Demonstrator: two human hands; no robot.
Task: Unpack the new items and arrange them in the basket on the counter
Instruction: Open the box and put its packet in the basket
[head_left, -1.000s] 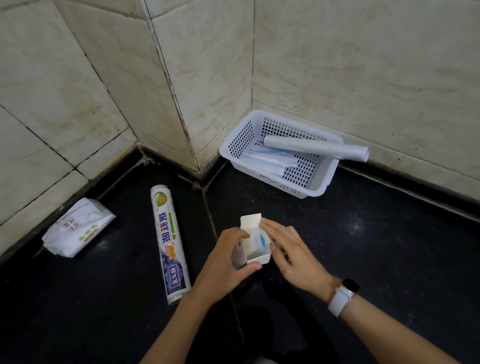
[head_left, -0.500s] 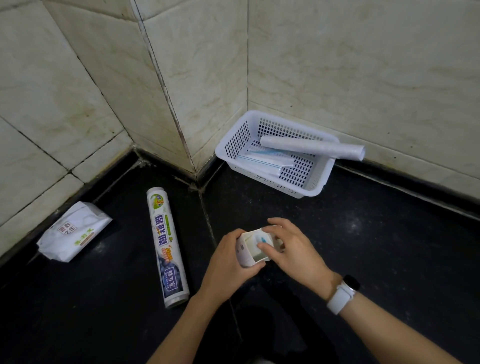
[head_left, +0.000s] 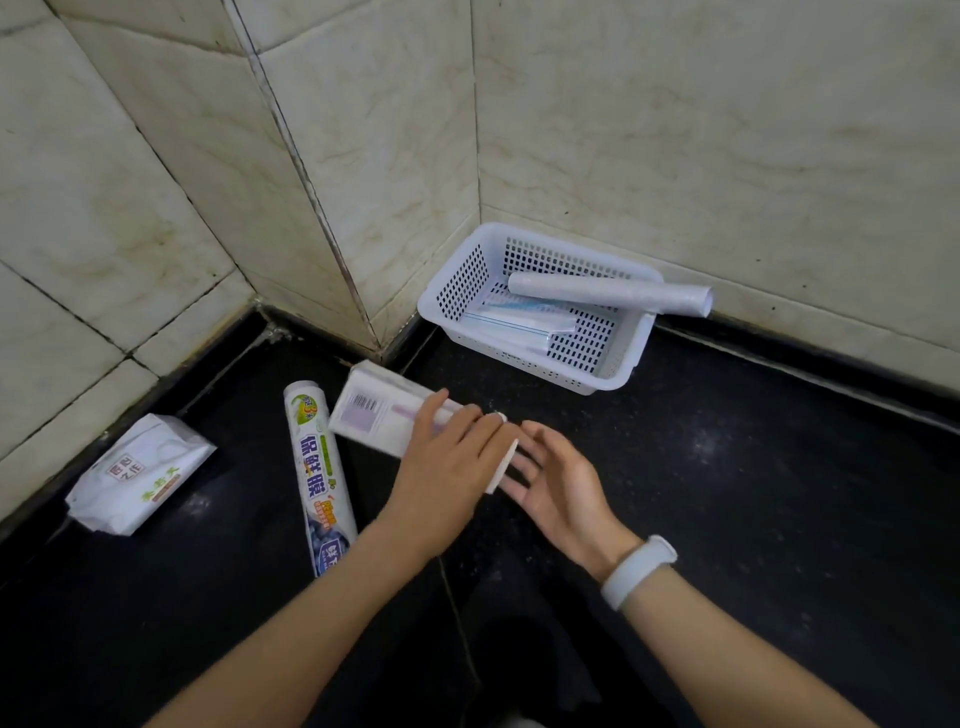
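Note:
A long white carton (head_left: 371, 413) with a barcode lies tilted over the black counter, its far end pointing toward the wall corner. My left hand (head_left: 449, 470) is closed over its near end from above. My right hand (head_left: 558, 483) is beside that end, palm up and fingers spread, touching the carton's open flap. A white perforated basket (head_left: 618, 371) stands in the corner behind, holding a pale roll (head_left: 608, 293) that sticks out over its right rim and flat white packs (head_left: 519, 322).
A printed cling-film roll (head_left: 317, 478) lies lengthwise just left of my left hand. A white wipes pack (head_left: 137, 475) rests against the left wall. Tiled walls enclose the counter at left and behind. A white band sits on my right wrist (head_left: 639, 569).
The carton was held end-on with its open mouth up; now it is turned flat and long, pointing away to the left. My right hand has come off it and opened.

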